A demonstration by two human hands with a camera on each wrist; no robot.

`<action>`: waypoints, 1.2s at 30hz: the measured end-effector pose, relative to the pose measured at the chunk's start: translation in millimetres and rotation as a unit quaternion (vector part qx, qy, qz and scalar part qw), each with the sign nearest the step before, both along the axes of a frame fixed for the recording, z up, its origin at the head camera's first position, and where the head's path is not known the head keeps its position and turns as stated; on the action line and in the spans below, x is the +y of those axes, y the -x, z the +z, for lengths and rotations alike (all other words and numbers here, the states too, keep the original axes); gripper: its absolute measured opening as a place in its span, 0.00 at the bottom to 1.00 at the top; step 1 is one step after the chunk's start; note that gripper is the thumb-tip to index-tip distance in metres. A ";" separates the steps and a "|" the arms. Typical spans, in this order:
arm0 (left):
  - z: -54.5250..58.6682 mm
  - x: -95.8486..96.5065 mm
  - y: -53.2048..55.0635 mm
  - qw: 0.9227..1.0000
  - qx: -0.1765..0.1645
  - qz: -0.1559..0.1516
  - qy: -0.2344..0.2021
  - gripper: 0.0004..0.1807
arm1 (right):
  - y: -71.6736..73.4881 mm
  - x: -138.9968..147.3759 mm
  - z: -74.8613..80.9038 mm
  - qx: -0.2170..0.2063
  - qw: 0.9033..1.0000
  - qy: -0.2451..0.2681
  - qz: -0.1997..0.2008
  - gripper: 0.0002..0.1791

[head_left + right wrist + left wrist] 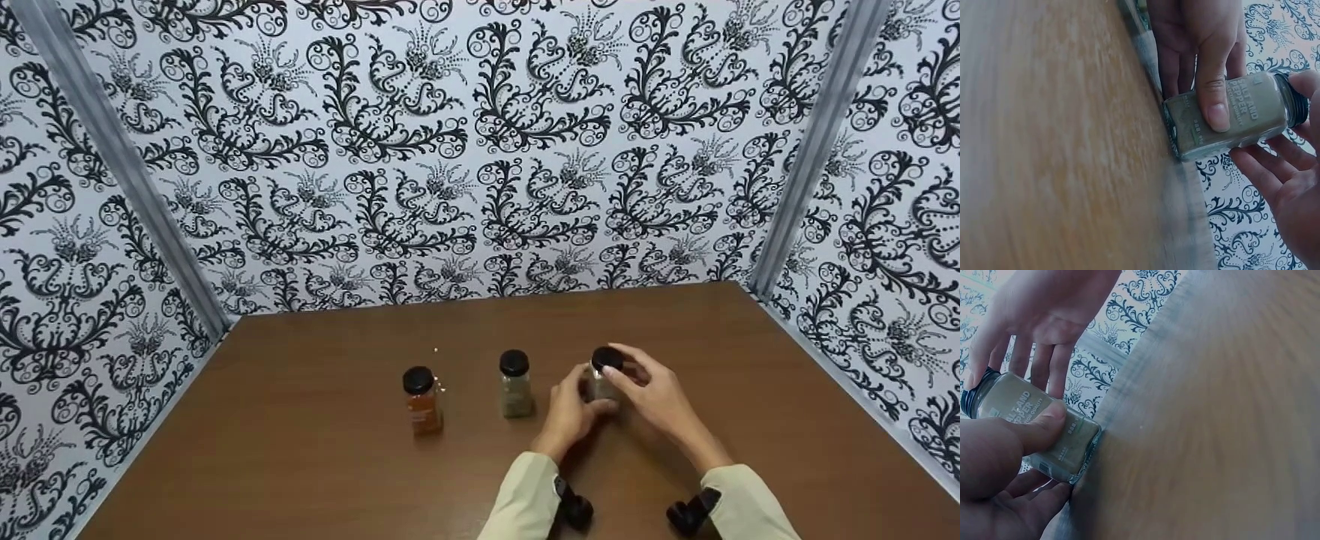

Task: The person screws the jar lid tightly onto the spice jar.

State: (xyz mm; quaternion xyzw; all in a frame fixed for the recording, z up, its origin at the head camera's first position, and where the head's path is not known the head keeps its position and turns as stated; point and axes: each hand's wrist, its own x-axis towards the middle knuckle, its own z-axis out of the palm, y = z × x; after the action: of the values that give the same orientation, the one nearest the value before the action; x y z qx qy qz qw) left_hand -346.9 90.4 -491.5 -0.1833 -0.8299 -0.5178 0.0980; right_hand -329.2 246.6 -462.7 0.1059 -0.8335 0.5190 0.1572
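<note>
A square glass spice jar (602,386) with a black lid (607,358) stands on the table at the right. "SALT AND PEPPER" is printed on its side, and a greyish-beige powder fills it. My left hand (571,415) grips the jar's body low down, its thumb (1219,115) across the lettering. At the top, my right hand (661,391) holds the lid between its thumb (979,363) and fingers, the fingers reaching partly behind the jar. The lid sits on the jar's neck.
Left of the hands stands a second black-lidded jar (516,390) with greenish contents. Farther left is a jar of orange-red spice (424,409), with small white crumbs (439,385) beside it. Patterned panels (480,150) border the brown table (300,465) at the back and sides.
</note>
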 end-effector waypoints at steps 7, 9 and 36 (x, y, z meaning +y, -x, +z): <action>-1.5 0.7 0.8 1.000 0.021 0.002 0.010 0.29 | -0.7 -0.2 -1.2 0.006 1.000 0.018 0.007 0.21; -1.5 0.6 0.9 1.000 0.016 0.001 0.010 0.29 | -1.1 0.3 -1.5 0.001 1.000 0.015 0.005 0.23; 0.0 0.1 0.7 1.000 -0.010 -0.005 0.013 0.30 | 1.6 -1.4 1.0 0.008 1.000 0.007 0.018 0.23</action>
State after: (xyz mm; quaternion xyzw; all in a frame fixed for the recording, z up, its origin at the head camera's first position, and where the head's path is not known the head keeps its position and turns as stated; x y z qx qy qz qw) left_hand -347.6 90.5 -491.5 -0.1836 -0.8364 -0.5094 0.0852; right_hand -330.9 245.2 -461.7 0.1244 -0.8263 0.5269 0.1552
